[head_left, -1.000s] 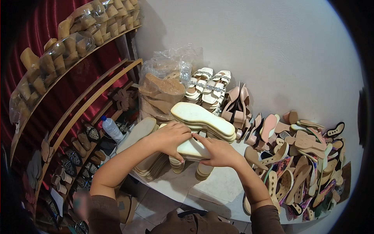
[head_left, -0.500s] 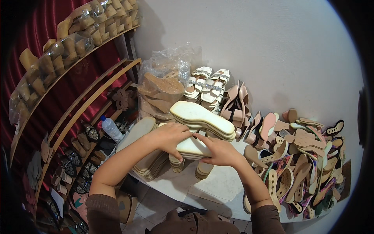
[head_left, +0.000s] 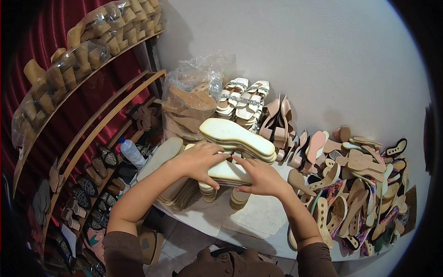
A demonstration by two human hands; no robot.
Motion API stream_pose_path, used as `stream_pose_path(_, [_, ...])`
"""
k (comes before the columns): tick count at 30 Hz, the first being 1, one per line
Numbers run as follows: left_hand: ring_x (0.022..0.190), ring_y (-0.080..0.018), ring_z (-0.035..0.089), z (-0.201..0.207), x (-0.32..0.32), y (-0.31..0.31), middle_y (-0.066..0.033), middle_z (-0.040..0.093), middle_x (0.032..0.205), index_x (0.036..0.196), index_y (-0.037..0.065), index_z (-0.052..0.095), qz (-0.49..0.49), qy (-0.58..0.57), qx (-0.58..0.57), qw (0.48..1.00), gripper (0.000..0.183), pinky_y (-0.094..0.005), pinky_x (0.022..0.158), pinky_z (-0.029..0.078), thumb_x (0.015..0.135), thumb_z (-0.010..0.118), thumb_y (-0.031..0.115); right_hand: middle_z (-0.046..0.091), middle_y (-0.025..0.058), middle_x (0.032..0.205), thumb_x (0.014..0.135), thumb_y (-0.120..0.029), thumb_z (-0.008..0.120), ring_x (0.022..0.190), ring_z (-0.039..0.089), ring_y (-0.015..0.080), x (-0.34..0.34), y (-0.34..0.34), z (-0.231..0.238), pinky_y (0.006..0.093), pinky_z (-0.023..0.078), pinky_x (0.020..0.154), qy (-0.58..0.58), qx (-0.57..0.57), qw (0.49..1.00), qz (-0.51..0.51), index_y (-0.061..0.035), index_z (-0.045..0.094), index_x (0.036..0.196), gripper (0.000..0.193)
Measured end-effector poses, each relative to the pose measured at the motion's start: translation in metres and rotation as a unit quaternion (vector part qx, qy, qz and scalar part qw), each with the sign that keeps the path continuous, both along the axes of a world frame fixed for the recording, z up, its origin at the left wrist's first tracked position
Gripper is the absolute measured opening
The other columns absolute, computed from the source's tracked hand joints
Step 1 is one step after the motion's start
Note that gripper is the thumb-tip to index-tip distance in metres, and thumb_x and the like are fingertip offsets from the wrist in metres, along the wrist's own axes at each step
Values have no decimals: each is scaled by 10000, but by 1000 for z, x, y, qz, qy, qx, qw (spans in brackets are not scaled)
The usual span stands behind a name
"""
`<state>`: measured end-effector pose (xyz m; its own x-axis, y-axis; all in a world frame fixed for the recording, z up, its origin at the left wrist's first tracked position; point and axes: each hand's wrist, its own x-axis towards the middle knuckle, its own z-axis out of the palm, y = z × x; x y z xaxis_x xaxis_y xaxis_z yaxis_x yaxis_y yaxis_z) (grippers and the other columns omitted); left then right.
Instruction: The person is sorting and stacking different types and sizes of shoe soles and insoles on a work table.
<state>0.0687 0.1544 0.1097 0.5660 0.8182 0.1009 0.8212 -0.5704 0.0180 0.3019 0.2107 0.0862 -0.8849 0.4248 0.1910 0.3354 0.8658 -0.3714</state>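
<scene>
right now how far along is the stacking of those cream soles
Done: several cream soles already lie stacked on the table. In hand: the left hand and right hand press on the stack of soles below them. Left: a loose heap of mixed insoles on the right, unsorted.

Bright, even light from above; soft shadows fall toward seven o'clock. Sharp centre, fisheye bending and black vignette at the rim.

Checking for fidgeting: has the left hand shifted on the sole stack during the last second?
No. The left hand stays on the cream soles, same spot relative to the water bottle.
</scene>
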Motion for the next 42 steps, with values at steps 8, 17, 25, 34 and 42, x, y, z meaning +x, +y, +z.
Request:
stream_pose_path(8, [1096,-297,452,13,16,-18,-144,499,1156,1182,62,493,53,-89,81,991,668,-391,945,329,705,621,512,534,148,1041,737,-307,651,961,520,312,22,-2,1,372,436,807,161,28,986,-29,-73,465,1215,564])
stream_pose_path(17, [882,-270,551,-15,119,-58,-95,586,956,1049,60,582,81,-293,148,941,357,-373,796,416,751,634,248,576,141,900,755,-31,569,846,549,293,67,-28,-36,344,432,744,371,5,912,-174,-13,597,958,206])
stream_pose_path(25, [847,-224,551,-62,223,-46,-56,588,928,988,76,609,9,-310,96,946,266,-337,747,415,744,616,180,585,124,790,732,12,540,754,563,281,146,-59,-86,345,438,665,366,-17,886,-284,-17,613,854,145])
stream_pose_path(34, [822,-234,556,-96,365,-25,-71,597,872,938,71,596,2,-356,14,934,213,-334,732,411,751,604,172,589,134,796,760,-29,540,755,570,294,288,-76,-97,355,447,673,311,-81,890,-324,-8,598,872,128])
stream_pose_path(42, [777,-267,555,-119,469,4,-93,583,818,882,60,589,-3,-386,-27,922,174,-346,713,422,778,598,199,584,141,802,779,-49,538,735,573,284,395,-61,-106,328,451,649,296,-72,891,-336,1,597,897,141])
